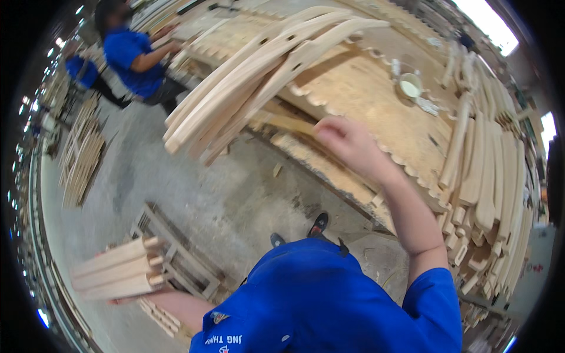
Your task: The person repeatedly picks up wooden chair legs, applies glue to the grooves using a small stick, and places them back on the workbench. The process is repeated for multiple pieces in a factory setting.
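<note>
My right hand (347, 141) hovers over the near edge of a wooden workbench, fingers curled in and nothing seen in them. Left of it, a bundle of long, curved, pale wooden pieces (253, 82) with slots cut in some lies across the bench corner, its near ends jutting out past the edge. My left arm stretches to the lower left. There, my left hand (132, 299) is against the lower side of a stack of wooden pieces (118, 270) with tenon ends. That stack covers most of its fingers, so its grip is hidden.
The workbench (376, 88) has a scalloped edge strip and carries a tub of pale liquid (409, 86). Many wooden pieces (485, 170) are piled on the right. A slatted wooden frame (182, 253) stands on the floor at lower left. Two people (132, 65) in blue are at far left.
</note>
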`<action>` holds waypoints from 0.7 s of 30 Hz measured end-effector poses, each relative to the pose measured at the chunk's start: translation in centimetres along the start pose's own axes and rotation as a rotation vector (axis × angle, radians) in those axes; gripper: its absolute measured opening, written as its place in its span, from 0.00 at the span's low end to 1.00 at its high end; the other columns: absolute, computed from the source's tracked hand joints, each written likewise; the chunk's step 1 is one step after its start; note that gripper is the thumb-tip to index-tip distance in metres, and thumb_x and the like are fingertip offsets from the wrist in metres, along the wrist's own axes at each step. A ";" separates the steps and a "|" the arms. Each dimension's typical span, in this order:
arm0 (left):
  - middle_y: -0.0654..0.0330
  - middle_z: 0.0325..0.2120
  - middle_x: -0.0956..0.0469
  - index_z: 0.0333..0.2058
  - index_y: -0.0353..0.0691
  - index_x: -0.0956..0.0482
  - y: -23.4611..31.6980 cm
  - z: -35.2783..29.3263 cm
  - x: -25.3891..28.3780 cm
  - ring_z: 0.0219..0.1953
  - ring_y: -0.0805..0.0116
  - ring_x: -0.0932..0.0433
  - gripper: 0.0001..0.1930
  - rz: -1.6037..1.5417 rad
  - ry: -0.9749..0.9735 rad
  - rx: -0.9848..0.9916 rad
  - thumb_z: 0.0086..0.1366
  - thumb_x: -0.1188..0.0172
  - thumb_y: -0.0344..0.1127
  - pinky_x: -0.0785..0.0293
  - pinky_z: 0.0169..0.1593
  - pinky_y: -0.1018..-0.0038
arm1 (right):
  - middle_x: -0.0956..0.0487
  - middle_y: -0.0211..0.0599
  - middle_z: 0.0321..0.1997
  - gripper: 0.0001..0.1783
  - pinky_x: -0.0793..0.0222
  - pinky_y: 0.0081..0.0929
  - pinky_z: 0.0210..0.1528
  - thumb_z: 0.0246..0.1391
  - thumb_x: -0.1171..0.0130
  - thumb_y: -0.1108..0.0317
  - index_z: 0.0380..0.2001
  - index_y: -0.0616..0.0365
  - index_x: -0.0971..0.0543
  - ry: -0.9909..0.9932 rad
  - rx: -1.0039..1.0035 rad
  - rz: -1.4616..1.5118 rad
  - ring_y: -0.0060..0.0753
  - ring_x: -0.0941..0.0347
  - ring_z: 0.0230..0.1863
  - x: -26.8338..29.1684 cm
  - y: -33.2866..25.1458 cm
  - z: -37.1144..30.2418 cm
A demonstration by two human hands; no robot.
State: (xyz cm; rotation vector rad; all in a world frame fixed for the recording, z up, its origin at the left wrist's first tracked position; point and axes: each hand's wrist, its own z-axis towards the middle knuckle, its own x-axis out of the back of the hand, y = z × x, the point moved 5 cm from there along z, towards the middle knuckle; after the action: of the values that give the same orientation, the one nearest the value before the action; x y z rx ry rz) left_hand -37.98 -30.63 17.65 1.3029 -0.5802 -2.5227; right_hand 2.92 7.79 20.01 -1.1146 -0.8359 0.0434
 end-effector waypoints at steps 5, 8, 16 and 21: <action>0.41 0.58 0.39 0.64 0.43 0.45 0.3 -1.4 1.2 0.60 0.45 0.38 0.46 -0.007 -0.042 0.032 0.52 0.39 0.58 0.42 0.64 0.51 | 0.19 0.44 0.38 0.12 0.28 0.42 0.42 0.55 0.50 0.62 0.38 0.52 0.21 0.321 -0.472 -1.006 0.48 0.22 0.40 18.1 3.8 -0.1; 0.42 0.60 0.41 0.65 0.45 0.47 -1.3 -1.8 0.2 0.61 0.44 0.40 0.46 0.074 0.160 0.013 0.51 0.39 0.56 0.42 0.64 0.51 | 0.19 0.47 0.38 0.13 0.28 0.42 0.42 0.54 0.52 0.66 0.36 0.56 0.20 0.285 -0.681 -1.243 0.49 0.22 0.41 23.9 6.8 -0.9; 0.44 0.57 0.39 0.65 0.40 0.48 -1.9 -3.0 3.4 0.59 0.48 0.38 0.50 0.465 0.204 0.343 0.45 0.35 0.52 0.40 0.62 0.56 | 0.19 0.47 0.40 0.12 0.27 0.40 0.45 0.51 0.50 0.68 0.36 0.57 0.19 0.282 -0.783 -1.196 0.45 0.22 0.45 24.6 14.9 -0.3; 0.46 0.56 0.38 0.64 0.38 0.49 -2.0 -5.2 3.7 0.58 0.50 0.37 0.52 0.836 0.023 0.587 0.42 0.34 0.50 0.39 0.61 0.58 | 0.19 0.47 0.38 0.14 0.29 0.39 0.45 0.50 0.49 0.64 0.34 0.60 0.19 0.554 -0.651 -0.694 0.44 0.22 0.42 25.1 20.1 -3.4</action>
State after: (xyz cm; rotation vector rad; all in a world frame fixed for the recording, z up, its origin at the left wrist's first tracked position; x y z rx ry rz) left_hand -35.91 -31.48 11.31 0.9255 -1.5525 -1.6865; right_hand 29.95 25.32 17.57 -1.2808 -0.6981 -1.1346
